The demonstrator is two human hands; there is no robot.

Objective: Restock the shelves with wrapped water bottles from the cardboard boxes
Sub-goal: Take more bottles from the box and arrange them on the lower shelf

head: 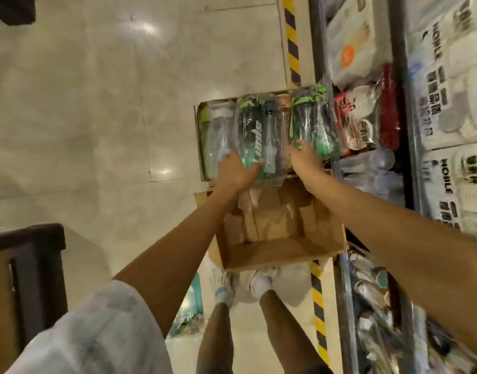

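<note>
So two wrapped water bottles (261, 141) are lifted in the left hand (238, 171), fingers curled round their lower ends, while the right hand (304, 157) grips a third wrapped bottle (310, 122) with a green strap, right next to the shelves (404, 109). Below them sit an open cardboard box (283, 233) with only paper dividers showing and a farther box (215, 141) holding more wrapped bottles, both on the pale tiled floor (97, 103) beside the yellow-black tape (292, 39).

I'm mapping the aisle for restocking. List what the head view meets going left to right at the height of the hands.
Tiled floor → left hand gripping a wrapped water bottle → right hand gripping another wrapped bottle → red packaged goods → shelf upright → white boxes.
</note>
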